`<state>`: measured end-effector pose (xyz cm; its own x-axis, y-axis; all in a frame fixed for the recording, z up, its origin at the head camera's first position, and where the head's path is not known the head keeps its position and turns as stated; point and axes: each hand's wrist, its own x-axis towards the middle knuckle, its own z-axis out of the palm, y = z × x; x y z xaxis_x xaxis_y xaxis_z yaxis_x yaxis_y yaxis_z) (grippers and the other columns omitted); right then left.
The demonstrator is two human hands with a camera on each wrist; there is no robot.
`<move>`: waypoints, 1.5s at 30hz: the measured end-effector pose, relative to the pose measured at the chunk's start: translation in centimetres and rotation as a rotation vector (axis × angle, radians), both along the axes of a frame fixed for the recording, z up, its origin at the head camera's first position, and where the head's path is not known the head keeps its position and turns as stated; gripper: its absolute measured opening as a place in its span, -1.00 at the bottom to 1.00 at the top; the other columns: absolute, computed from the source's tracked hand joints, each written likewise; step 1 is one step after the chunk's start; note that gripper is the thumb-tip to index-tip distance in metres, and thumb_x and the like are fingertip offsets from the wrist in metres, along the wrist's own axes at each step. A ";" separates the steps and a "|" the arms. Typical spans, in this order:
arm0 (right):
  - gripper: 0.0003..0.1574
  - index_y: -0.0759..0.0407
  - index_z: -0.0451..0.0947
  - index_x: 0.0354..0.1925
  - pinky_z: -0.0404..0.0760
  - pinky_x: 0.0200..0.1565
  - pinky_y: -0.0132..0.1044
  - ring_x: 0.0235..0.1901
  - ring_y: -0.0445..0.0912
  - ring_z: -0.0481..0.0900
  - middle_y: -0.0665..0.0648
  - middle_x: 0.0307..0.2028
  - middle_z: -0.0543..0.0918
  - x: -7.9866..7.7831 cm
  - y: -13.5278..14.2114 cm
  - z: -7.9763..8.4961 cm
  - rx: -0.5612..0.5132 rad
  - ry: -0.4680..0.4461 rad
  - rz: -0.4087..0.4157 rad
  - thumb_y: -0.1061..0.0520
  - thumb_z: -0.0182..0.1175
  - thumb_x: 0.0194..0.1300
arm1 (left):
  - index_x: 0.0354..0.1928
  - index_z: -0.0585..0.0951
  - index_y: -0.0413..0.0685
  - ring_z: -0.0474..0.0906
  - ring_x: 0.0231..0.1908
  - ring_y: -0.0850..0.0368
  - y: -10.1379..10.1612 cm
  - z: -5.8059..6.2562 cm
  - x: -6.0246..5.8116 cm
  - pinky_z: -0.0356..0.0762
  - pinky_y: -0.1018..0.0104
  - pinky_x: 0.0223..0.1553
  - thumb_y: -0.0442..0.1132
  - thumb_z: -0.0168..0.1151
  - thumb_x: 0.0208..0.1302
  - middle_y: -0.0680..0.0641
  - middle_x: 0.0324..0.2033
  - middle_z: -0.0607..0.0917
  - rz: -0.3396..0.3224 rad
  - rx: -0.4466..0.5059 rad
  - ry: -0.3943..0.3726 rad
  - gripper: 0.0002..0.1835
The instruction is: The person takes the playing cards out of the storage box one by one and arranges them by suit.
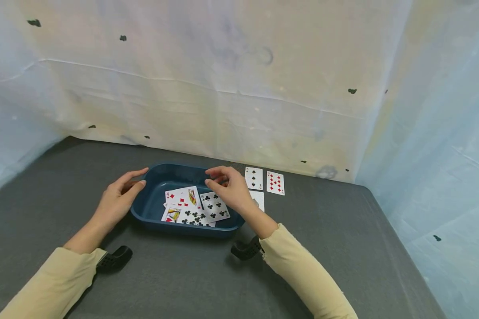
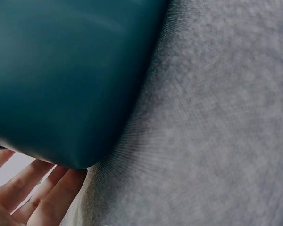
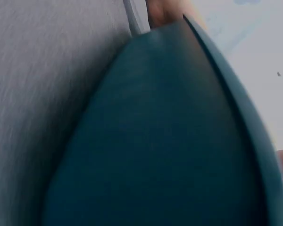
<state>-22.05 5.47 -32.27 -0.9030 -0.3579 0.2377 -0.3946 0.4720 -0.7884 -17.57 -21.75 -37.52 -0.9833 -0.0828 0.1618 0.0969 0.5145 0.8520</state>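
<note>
A dark blue tub [image 1: 187, 228] sits on the table with several playing cards inside, including a six of clubs [image 1: 214, 207] and a four of diamonds [image 1: 175, 195]. My left hand [image 1: 117, 195] is at the tub's left end; in the left wrist view its fairly straight fingers [image 2: 61, 193] touch the outer wall. Over the tub's right part hovers my right hand [image 1: 231, 188], fingers loosely bent, thumb and index apart, with nothing visible between them. The right wrist view is mostly filled by the tub's wall [image 3: 155, 122].
Behind and right of the tub lie a three of spades [image 1: 253, 178] and a diamonds card [image 1: 275, 183]. A third card [image 1: 259, 199] is partly covered by my right wrist. Pale sheeting [image 1: 223, 88] hangs behind the dark grey table [image 1: 175, 283].
</note>
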 end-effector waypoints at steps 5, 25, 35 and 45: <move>-0.66 0.17 0.61 0.03 0.48 -0.27 -0.38 -0.18 -0.07 0.56 0.12 -0.06 0.58 0.3 -1.6 -0.2 0.041 -0.040 0.023 0.11 0.24 0.29 | 0.43 0.26 0.07 0.36 0.18 -0.37 0.1 -0.1 -0.1 0.34 -0.31 0.05 0.08 -0.13 0.49 -0.42 0.24 0.41 0.003 -0.002 0.003 -0.44; -0.44 0.02 0.57 0.15 0.51 -0.05 -0.26 0.02 -0.03 0.51 0.13 0.02 0.60 -0.8 -4.4 -2.3 0.281 -0.262 0.151 0.10 0.39 0.15 | 0.44 0.25 0.08 0.34 0.20 -0.36 0.2 0.0 0.1 0.33 -0.30 0.06 0.08 -0.14 0.49 -0.41 0.25 0.40 -0.008 0.017 -0.004 -0.44; -0.09 -0.17 0.41 0.30 0.29 -0.15 -0.34 -0.04 -0.11 0.28 0.05 0.04 0.43 -0.6 -4.9 -2.6 0.669 -0.162 0.181 -0.13 0.50 -0.04 | 0.43 0.26 0.09 0.36 0.17 -0.34 0.1 -0.1 0.1 0.36 -0.24 0.02 0.08 -0.14 0.49 -0.41 0.23 0.42 0.003 0.006 -0.001 -0.44; -0.17 0.08 0.37 -0.02 0.34 -0.22 -0.34 -0.18 -0.12 0.33 0.04 -0.19 0.42 -0.3 -4.6 -2.3 0.589 -0.248 0.048 -0.18 0.55 -0.16 | 0.44 0.24 0.11 0.34 0.18 -0.35 0.1 0.0 0.0 0.34 -0.26 0.03 0.09 -0.14 0.48 -0.41 0.24 0.41 0.008 0.003 -0.015 -0.44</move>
